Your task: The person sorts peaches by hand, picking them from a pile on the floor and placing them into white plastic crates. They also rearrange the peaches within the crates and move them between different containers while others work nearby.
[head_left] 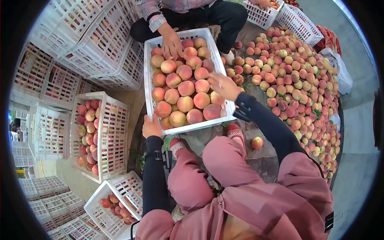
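Observation:
In front of me a white plastic crate is filled with red and yellow peaches. My left hand is closed on its near left corner, some fingers hidden behind the wall. Over the crate's right side reaches my right hand, fingers stretched out flat toward the peaches, with their tips right at one peach. Across from me, another person's hand rests among the peaches at the far end of the same crate.
A large heap of loose peaches covers the floor on the right. One single peach lies near my right foot. To my left stand a tilted crate of peaches, a smaller-looking crate and tall stacks of white crates.

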`<state>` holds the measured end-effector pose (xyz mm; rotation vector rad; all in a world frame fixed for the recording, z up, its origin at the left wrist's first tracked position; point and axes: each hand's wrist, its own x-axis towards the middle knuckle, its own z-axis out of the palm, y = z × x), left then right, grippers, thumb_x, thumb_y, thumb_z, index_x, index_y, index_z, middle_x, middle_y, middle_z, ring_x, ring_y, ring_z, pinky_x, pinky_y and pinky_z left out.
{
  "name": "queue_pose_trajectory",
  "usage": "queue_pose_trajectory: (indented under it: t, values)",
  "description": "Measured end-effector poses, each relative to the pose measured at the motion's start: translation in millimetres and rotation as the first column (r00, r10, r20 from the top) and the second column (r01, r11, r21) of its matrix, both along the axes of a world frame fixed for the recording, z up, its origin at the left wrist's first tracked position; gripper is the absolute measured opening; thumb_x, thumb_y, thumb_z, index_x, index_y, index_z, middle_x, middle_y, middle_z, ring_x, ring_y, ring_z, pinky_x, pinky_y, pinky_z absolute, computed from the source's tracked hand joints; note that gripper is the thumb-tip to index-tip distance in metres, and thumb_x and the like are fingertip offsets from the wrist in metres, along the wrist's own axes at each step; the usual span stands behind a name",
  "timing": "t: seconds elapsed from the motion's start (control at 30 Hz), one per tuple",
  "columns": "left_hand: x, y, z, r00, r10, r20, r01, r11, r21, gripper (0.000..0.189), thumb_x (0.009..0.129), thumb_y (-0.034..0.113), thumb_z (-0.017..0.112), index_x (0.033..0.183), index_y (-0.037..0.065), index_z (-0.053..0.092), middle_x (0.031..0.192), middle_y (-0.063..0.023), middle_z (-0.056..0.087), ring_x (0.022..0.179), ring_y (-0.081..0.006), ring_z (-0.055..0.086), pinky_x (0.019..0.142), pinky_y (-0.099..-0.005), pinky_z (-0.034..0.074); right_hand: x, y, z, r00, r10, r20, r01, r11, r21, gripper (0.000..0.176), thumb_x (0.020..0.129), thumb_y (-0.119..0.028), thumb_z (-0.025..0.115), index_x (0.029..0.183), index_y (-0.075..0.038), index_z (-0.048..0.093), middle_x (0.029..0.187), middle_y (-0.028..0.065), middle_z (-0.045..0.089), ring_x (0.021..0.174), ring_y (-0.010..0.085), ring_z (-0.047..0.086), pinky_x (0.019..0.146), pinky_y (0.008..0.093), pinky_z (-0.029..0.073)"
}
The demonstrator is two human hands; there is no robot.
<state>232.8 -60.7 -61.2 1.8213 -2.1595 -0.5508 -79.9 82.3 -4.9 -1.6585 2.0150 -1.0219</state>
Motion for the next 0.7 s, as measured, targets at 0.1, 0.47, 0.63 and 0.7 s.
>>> queue_pose_trajectory:
  t: [0.1, 0.47, 0.63, 0.7]
  values:
    - [4.7, -4.1, -13.3, 0.999, -0.032, -0.036, 0.031, 0.999, -0.043, 0.046, 0.090, 0.045, 0.049, 0.112, 0.005, 0.054, 0.092, -0.0250, 0.064, 0.086, -0.0432, 0.062, 0.073, -0.0513, 0.048, -18.5, -65.6, -19.6, 0.981, -0.136, -0.138, 0.098, 0.963, -0.253, 0.035, 0.081, -0.019, 0.058, 0.114, -0.012, 0.058, 0.110, 0.0140, 0.061, 0.099, 0.0362, 0.058, 0.082, 0.0427, 0.048]
    - [7.6, -1.5, -0.4, 0.915, -0.192, -0.355, 0.154, 0.979, -0.134, 0.042, 0.089, 0.029, 0.055, 0.120, 0.001, 0.049, 0.114, -0.0250, 0.058, 0.101, -0.0419, 0.056, 0.084, -0.0472, 0.044, -40.1, -203.5, 0.1, 0.847, 0.134, -0.514, 0.051, 0.943, 0.330, 0.027, 0.078, -0.028, 0.061, 0.099, -0.014, 0.072, 0.099, 0.0125, 0.068, 0.096, 0.0295, 0.064, 0.082, 0.0403, 0.050]
    - [-71.7, -47.9, 83.4, 0.825, -0.564, -0.032, 0.498, 0.753, -0.429, 0.046, 0.083, 0.019, 0.060, 0.125, 0.003, 0.050, 0.127, -0.0175, 0.052, 0.120, -0.0346, 0.045, 0.103, -0.0468, 0.030, -39.1, -252.2, -19.9, 0.743, 0.395, -0.540, 0.030, 0.787, 0.617, 0.038, 0.079, -0.041, 0.059, 0.101, -0.012, 0.071, 0.100, 0.0073, 0.069, 0.097, 0.0245, 0.065, 0.084, 0.0404, 0.049]
    - [-116.5, -80.6, 79.4, 0.756, -0.653, 0.047, 0.603, 0.667, -0.438, 0.044, 0.082, 0.016, 0.059, 0.123, 0.003, 0.052, 0.122, -0.0167, 0.055, 0.117, -0.0353, 0.047, 0.102, -0.0447, 0.031, -32.2, -263.9, -11.0, 0.803, 0.385, -0.454, 0.112, 0.652, 0.750, 0.039, 0.078, -0.038, 0.061, 0.106, -0.012, 0.070, 0.107, 0.0074, 0.068, 0.100, 0.0237, 0.065, 0.083, 0.0450, 0.048]
